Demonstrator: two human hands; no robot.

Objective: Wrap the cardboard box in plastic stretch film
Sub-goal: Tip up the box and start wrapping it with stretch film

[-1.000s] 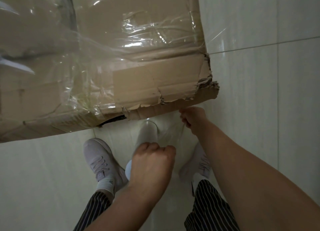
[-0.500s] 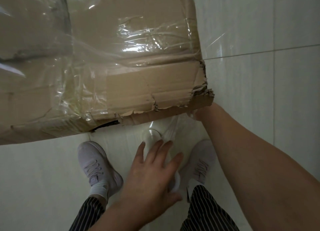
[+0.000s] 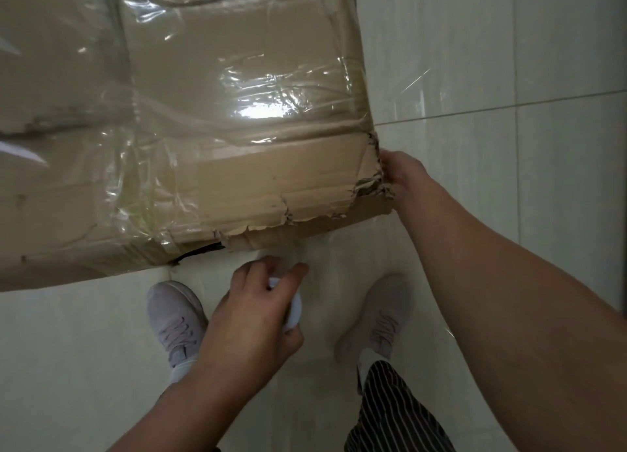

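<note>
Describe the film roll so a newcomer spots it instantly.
Find the big cardboard box with the torn lower edge. Just below it, between two pale shoes, the left hand grips the stretch film roll. It is the only white cylinder there.

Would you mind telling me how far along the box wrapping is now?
Wrinkled stretch film already covers most of the cardboard box. In hand: the left hand grips the film roll below the near edge, while the right hand is at the torn corner, its fingers hidden. Left: the bare-looking strip along the near edge up to that corner.
</note>
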